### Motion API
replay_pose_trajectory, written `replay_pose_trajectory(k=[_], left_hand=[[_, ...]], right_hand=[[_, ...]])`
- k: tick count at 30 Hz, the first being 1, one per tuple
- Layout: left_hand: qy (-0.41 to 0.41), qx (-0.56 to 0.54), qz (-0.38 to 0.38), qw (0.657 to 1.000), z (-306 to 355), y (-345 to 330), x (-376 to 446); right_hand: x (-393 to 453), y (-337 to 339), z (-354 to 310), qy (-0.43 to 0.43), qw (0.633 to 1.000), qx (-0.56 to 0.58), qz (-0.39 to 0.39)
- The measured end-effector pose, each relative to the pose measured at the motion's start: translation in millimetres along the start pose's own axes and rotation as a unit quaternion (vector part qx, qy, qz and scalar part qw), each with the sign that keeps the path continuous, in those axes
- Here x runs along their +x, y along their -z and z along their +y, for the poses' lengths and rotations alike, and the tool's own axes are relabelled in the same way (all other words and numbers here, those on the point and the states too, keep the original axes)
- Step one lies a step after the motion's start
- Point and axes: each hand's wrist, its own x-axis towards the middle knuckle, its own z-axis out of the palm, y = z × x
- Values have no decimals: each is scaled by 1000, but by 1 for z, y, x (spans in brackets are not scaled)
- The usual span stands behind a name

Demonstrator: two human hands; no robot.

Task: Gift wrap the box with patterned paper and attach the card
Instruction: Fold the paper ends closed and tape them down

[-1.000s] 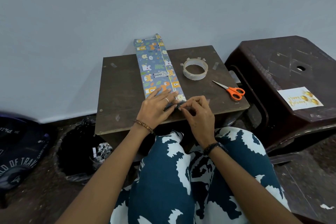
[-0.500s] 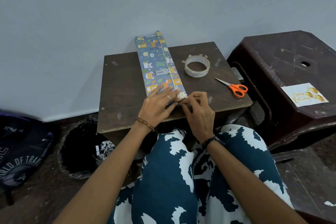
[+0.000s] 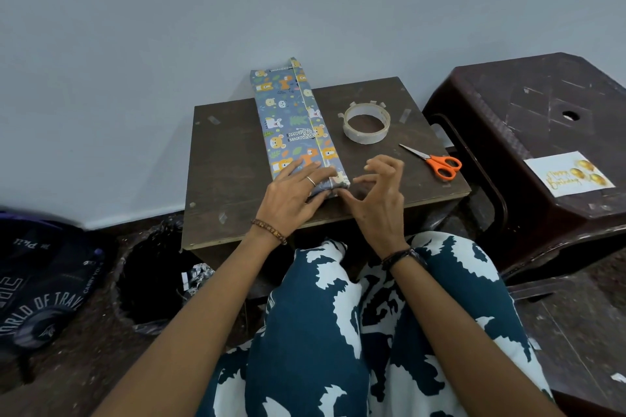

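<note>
The box (image 3: pixel 294 125) lies lengthwise on the small dark counter (image 3: pixel 230 159), its far end reaching past the back edge toward the wall. Patterned paper covers its whole visible top, and a long seam runs along it right of centre. The near end looks folded in; whether it is taped I cannot tell. The far end's folds are not readable from here.

The left hand (image 3: pixel 294 195) lies flat on the near end, fingers straight, pressing the paper down. The right hand (image 3: pixel 379 193) hovers just beside that end, fingers spread and loosely curled, gripping nothing, its thumb near the corner fold.

The tape roll (image 3: pixel 366 123) sits to the right of the box, with the scissors (image 3: pixel 435 162) nearer the counter's right edge. The card (image 3: pixel 569 178) lies well apart on the brown stool (image 3: pixel 528 105), not yet attached.

Judgement: the wrap is largely done; securing the near end, checking the far end and fixing the card remain.

Against the picture half a second earlier: the right hand was then pinching at the near fold beside the left; it has since lifted off and opened. The left hand and box hold their places.
</note>
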Motion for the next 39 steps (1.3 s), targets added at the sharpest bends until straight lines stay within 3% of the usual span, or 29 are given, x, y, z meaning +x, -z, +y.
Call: replay_pose_trajectory(k=[7, 13, 24, 28, 32, 39], left_hand=[[28, 7, 43, 999, 10, -3, 1], [17, 4, 45, 999, 7, -9, -1], [71, -13, -15, 997, 15, 0, 2], [78, -17, -17, 997, 17, 3, 4], [78, -9, -27, 997, 15, 1, 2], [59, -9, 5, 998, 12, -3, 0]], right_hand=[[14, 10, -1, -40, 985, 62, -155], [29, 15, -1, -84, 967, 147, -191], [32, 21, 6, -118, 946, 239, -183], [33, 18, 6, -117, 966, 175, -151], [39, 12, 9, -54, 996, 6, -72], [78, -13, 25, 50, 978, -200, -38]])
